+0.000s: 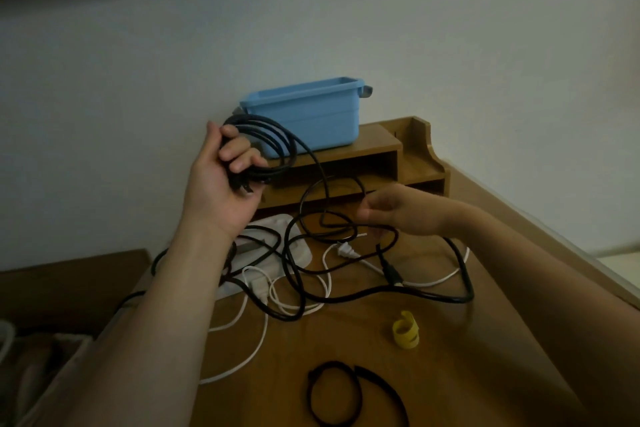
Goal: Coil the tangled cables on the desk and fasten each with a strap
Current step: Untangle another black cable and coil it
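Note:
My left hand (221,181) is raised above the desk and grips several loops of a thin black cable (277,146). From that coil the cable runs down in a curve to my right hand (394,208), which pinches it just above the desk. Under both hands lies a tangle: a thicker black cable (433,297) with its plug, and a white cable (256,350) with a white plug (346,251). A rolled yellow strap (405,329) lies on the desk on the near right. A black strap (346,395) lies curled at the near edge.
A blue plastic bin (311,118) stands on a wooden desk shelf (398,163) against the wall. A white power strip (294,246) lies under the cables. The wooden desk (467,374) drops off to the left, where a dark lower surface shows.

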### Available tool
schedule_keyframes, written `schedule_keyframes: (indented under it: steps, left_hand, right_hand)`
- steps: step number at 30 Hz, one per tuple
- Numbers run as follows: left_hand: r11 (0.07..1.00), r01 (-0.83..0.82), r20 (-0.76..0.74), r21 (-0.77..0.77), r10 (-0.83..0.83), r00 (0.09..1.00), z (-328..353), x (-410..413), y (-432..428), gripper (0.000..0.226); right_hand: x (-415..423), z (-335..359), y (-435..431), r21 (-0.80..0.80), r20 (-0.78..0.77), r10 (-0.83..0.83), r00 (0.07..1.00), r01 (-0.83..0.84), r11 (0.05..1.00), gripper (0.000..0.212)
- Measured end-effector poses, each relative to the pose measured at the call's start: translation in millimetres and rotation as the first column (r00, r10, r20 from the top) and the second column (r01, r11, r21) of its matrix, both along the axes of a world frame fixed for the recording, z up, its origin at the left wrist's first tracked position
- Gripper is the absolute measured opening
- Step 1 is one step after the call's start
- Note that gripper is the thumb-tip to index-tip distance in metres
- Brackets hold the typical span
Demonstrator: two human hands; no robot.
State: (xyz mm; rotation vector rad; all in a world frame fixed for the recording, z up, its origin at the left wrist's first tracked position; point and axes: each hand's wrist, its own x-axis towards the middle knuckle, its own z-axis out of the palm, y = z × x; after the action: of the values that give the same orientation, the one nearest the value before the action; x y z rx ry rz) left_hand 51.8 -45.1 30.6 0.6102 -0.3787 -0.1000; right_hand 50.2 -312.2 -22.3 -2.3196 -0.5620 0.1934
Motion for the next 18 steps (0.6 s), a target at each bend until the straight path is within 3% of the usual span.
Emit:
schedule_keyframes:
  steps: [3, 6, 10, 12, 14, 18]
  left_hand:
    - [0.989, -0.116, -0.068, -0.093, 0.110, 0.992, 3, 3, 9, 0.029]
    - [0.962, -0.268, -0.101, -0.052, 0.262, 0.960, 1, 6, 13, 0.017]
    - [0.913, -0.409, -0.136, 0.001, 0.405, 0.904, -2, 13, 19, 0.008]
    - [0.890, -0.456, -0.150, 0.016, 0.453, 0.879, -4, 17, 22, 0.006]
    - [0.864, -0.502, -0.146, 0.042, 0.502, 0.852, -7, 20, 24, 0.020]
    - [0.808, -0.553, 0.025, 0.202, 0.560, 0.828, -8, 13, 18, 0.029]
  right_hand:
    - [-8, 4, 8, 0.053, -0.065, 0.040, 0.997, -0.037, 0.998, 0.042]
    - [-12, 9, 6, 0.185, -0.047, 0.057, 0.997, -0.048, 0.982, 0.061]
    - [-11, 11, -2, 0.290, 0.068, -0.014, 0.998, -0.007, 0.957, 0.030]
    - [-9, 11, -5, 0.313, 0.122, -0.051, 0.991, 0.011, 0.950, 0.024]
    - [-10, 12, -6, 0.319, 0.159, -0.058, 0.986, 0.004, 0.948, 0.021]
    - [-13, 21, -9, 0.300, 0.185, -0.001, 0.983, -0.055, 0.952, 0.017]
